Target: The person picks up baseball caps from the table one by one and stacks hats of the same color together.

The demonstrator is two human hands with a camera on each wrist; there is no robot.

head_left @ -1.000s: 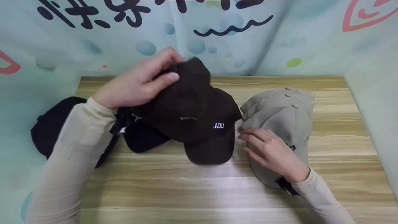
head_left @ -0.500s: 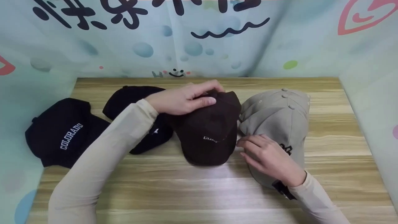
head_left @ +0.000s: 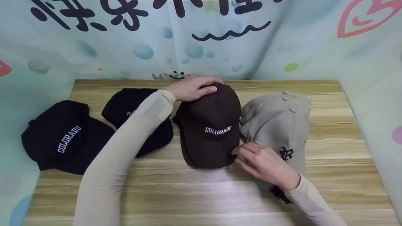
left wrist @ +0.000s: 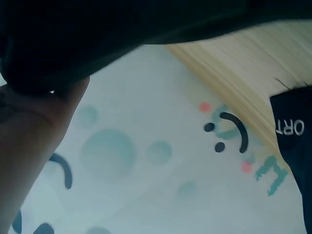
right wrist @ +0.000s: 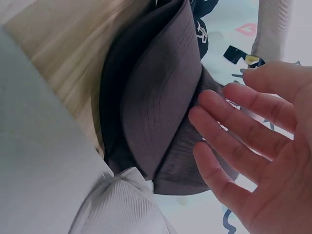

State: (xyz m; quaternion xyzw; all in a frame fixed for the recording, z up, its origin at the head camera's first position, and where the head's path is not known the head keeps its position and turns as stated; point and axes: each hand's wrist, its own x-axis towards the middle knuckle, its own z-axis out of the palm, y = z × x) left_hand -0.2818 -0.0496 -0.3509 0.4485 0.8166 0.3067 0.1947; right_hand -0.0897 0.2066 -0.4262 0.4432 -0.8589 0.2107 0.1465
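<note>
In the head view a dark brown cap (head_left: 213,110) with white COLORADO lettering lies at mid-table, brim toward me. Beneath its brim a second brim edge shows. My left hand (head_left: 194,89) grips the crown from behind, thumb on top; part of its fingers is hidden. The left wrist view has the dark cap (left wrist: 97,39) across its top, above the hand (left wrist: 34,122). My right hand (head_left: 263,163) is at the brim's right edge, its fingertips touching or nearly touching it. In the right wrist view its fingers (right wrist: 243,136) are extended beside the brown cap (right wrist: 161,92).
To the right stand several nested grey-beige caps (head_left: 279,125), the front one with a black letter. A navy COLORADO cap (head_left: 62,135) lies far left, and another navy cap (head_left: 132,100) is partly under my left forearm. A printed cloth (head_left: 194,62) hangs behind the wooden table (head_left: 188,201).
My left hand has carried the brown cap rightward and lowered it over the other brown cap, now largely covered. The right hand has shifted slightly left to the brim.
</note>
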